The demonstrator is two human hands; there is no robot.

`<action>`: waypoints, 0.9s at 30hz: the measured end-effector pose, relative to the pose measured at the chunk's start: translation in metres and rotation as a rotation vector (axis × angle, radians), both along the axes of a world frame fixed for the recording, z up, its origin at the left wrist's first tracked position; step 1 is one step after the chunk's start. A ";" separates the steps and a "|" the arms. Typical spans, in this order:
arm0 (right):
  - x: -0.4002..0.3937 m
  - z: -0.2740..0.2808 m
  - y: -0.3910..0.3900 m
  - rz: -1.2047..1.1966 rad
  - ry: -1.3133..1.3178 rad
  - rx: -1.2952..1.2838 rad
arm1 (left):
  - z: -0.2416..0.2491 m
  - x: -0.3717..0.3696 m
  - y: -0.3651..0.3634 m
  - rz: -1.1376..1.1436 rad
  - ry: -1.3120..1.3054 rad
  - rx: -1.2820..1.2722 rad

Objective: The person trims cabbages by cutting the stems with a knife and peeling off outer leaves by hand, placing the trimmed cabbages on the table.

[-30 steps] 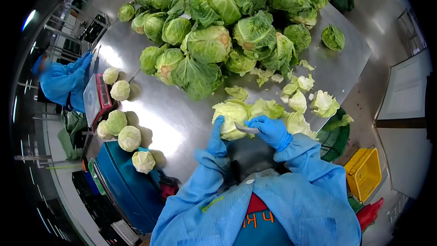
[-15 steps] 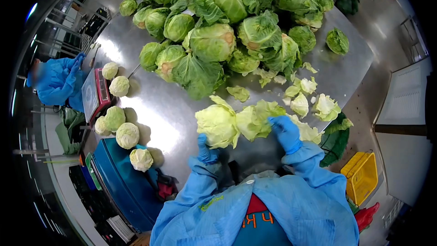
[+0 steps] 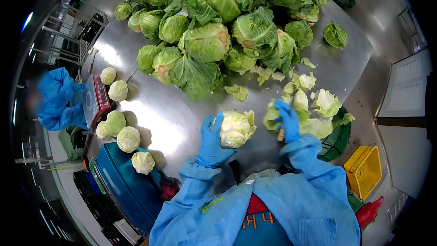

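My left hand (image 3: 211, 142) cups a pale trimmed cabbage (image 3: 236, 130) from its left side, with the cut stem end facing up toward me. To the right, my right hand (image 3: 287, 119) is closed around a loose green cabbage leaf (image 3: 271, 115). A short brown piece like a wooden handle (image 3: 281, 134) sticks out beneath those fingers; what it belongs to is hidden. Both hands wear blue gloves. Beyond the right hand lie torn-off leaves (image 3: 318, 127) and more pale trimmings (image 3: 327, 103).
Untrimmed cabbages (image 3: 207, 41) are heaped across the back of the metal table (image 3: 168, 105). Several trimmed heads (image 3: 128, 139) line its left side near a red scale (image 3: 97, 98). A co-worker in blue (image 3: 59, 100) is at far left. A green basket (image 3: 339, 141) and yellow crate (image 3: 364, 171) stand right.
The leaf has come away from the cabbage, and my right hand has carried it slightly right, toward the trimmings. My left hand has risen around the cabbage, whose stem end now shows.
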State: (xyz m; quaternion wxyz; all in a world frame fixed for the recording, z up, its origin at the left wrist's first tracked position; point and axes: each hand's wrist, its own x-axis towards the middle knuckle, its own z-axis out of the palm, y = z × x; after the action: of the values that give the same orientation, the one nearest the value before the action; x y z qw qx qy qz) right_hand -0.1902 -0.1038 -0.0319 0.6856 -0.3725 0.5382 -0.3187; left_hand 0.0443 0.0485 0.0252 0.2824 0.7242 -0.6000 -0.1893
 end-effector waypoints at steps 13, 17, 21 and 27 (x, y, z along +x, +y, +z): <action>-0.111 0.019 0.036 0.109 0.628 -0.549 | -0.034 -0.030 0.013 0.319 0.376 -0.094; -0.052 0.037 0.037 0.410 0.693 -0.465 | -0.033 -0.025 0.015 0.289 0.641 -0.089; -0.019 0.043 0.041 0.537 0.530 -0.468 | -0.036 -0.019 0.018 0.250 0.804 -0.106; 0.011 0.074 0.041 0.617 0.394 -0.646 | -0.024 -0.029 0.003 0.227 0.907 -0.084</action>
State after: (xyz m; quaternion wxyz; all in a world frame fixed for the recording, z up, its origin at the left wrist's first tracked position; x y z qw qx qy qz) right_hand -0.1792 -0.0630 0.0425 0.4824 -0.7617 0.3956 -0.1750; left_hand 0.0154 0.0519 0.0017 0.5642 0.6172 -0.3401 -0.4302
